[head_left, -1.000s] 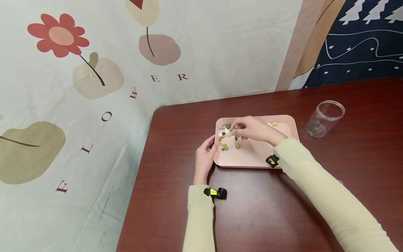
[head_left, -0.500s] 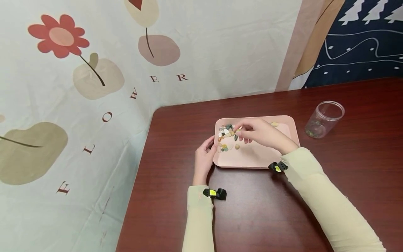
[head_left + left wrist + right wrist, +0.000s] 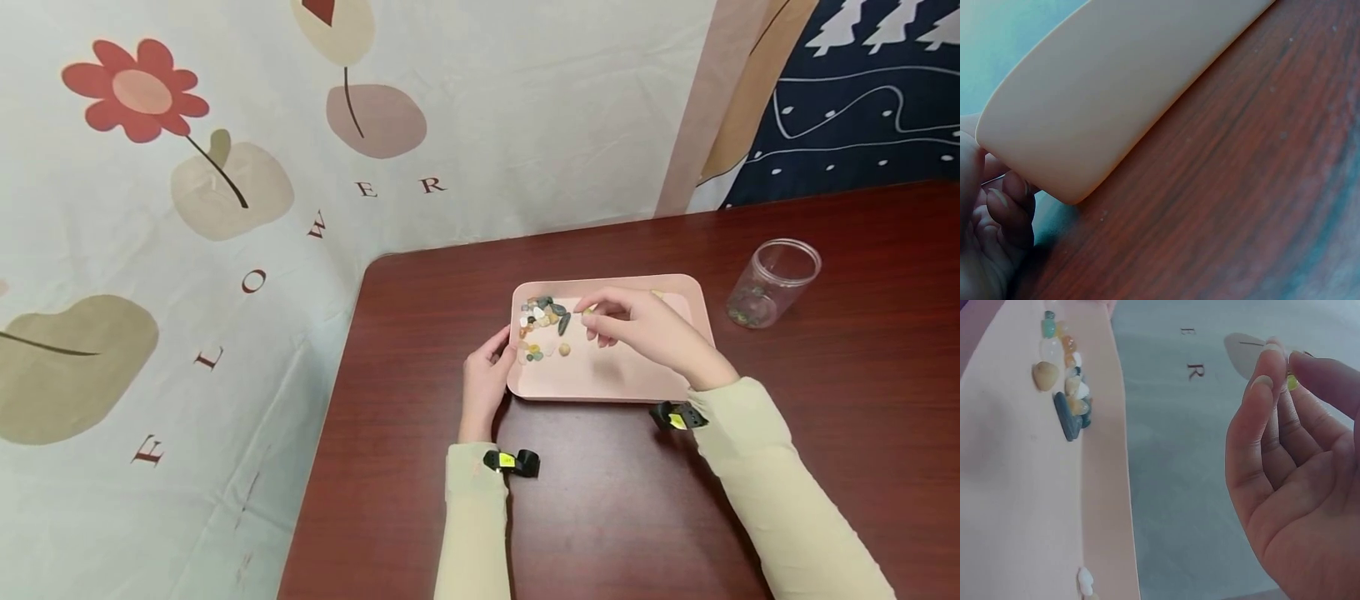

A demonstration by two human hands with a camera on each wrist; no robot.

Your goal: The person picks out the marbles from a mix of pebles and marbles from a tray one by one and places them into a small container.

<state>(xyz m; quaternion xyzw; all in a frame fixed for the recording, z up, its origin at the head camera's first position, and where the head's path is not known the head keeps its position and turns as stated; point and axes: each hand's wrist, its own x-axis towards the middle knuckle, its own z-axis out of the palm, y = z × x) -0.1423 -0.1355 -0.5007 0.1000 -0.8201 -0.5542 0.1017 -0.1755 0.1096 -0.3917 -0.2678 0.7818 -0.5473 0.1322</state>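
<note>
My right hand (image 3: 648,329) is raised over the middle of a pink tray (image 3: 622,375), with a small yellow-green pebble (image 3: 1292,382) pinched between thumb and fingertips. Most of that pebble is hidden by the fingers. My left hand (image 3: 486,383) grips the tray's left end; in the left wrist view its fingers (image 3: 1010,215) curl beneath the rim. Mixed pebbles (image 3: 538,312) lie clustered at the tray's left side. A long dark pebble (image 3: 1065,416) and a round tan pebble (image 3: 1045,375) sit at the cluster's edge.
To the right of the tray stands a clear jar (image 3: 776,283) with some dark greenish pieces at its bottom. A white pebble (image 3: 1085,581) lies along the tray's far side. Behind the dark red table (image 3: 420,333) hangs a printed cloth (image 3: 525,150).
My right hand has drawn back to the right, off the pebble cluster, with the yellow-green pebble in its fingertips. The dark pebbles are uncovered. My left hand stays at the tray's edge.
</note>
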